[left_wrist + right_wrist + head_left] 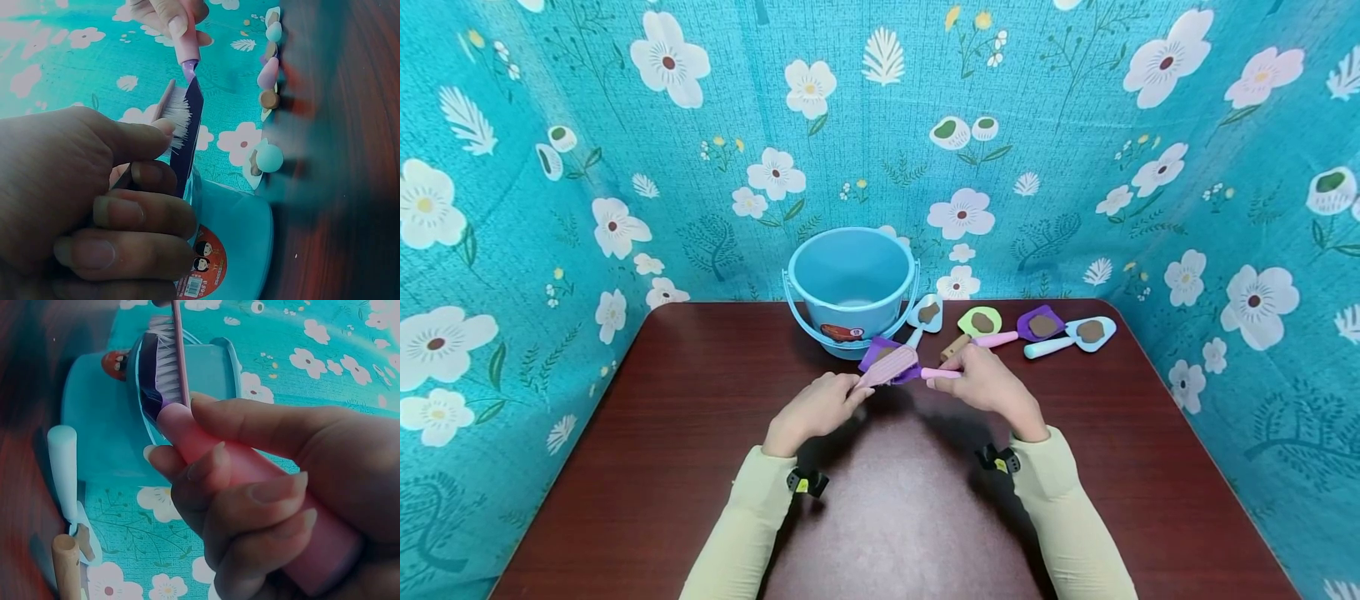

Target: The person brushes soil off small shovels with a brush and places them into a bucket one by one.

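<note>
your left hand [816,407] pinches the brush [891,364], your right hand [988,383] grips the seemingly light shovel [193,119], best held by its handle [941,373].

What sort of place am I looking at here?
Probably a small filming setup, though I can't be sure: a floral turquoise backdrop closes in three sides of a dark wood-look table, and small black devices sit at both sleeve cuffs.

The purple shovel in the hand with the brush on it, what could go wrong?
The pink brush might twist the purple shovel, since the right hand holds it by its pink handle. Anything brushed loose could land on the blue bucket close by. A slip might also knock the light blue shovel lying near the bucket.
</note>
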`<state>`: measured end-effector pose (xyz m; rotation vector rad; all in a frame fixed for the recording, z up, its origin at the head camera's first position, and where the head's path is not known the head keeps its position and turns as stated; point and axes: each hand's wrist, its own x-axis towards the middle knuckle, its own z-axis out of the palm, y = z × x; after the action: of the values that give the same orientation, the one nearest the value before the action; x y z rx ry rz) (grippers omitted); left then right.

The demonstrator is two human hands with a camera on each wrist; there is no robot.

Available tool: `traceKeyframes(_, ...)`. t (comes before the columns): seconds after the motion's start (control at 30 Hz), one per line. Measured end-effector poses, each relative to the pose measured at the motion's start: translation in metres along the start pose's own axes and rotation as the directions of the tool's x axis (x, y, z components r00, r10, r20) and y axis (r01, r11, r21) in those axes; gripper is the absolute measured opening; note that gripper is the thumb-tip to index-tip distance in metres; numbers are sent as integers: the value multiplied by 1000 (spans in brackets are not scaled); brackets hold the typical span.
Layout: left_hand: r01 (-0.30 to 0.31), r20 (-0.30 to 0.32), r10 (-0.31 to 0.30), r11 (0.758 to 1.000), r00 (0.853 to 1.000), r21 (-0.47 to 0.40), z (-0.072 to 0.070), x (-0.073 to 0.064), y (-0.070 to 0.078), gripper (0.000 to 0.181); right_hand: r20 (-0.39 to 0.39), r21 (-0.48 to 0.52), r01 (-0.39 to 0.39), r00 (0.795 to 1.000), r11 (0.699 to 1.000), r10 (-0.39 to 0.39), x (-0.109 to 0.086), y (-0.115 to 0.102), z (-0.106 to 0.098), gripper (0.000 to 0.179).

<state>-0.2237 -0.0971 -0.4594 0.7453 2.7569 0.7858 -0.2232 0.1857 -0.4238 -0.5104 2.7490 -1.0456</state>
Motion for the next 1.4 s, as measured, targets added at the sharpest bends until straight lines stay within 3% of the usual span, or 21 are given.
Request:
traceKeyframes(0.33,16,12,-16,1000,1000,4,-4,0,-5,29,16,6,-45,999,999,45,1,-1,1,20)
traceKeyframes(0.57,18,19,-18,1000,1000,-19,-6,-2,-8,29,19,2,-33,999,999,33,0,-1,0,18)
traceKeyframes(1.0,88,48,-85,993,995,-75,-8,-2,-17,30,16,-23,-44,999,999,44,1,0,1,18)
traceKeyframes(1.23,8,45,-2,991,999,-133,-12,-2,-22,29,8,-19,-25,1000,1000,25,1,0,1,22)
traceKeyframes(1.4,-55,34,66,962,997,-269,-17,-4,-22,30,-15,-29,-1,1000,1000,0,0,-1,1,27)
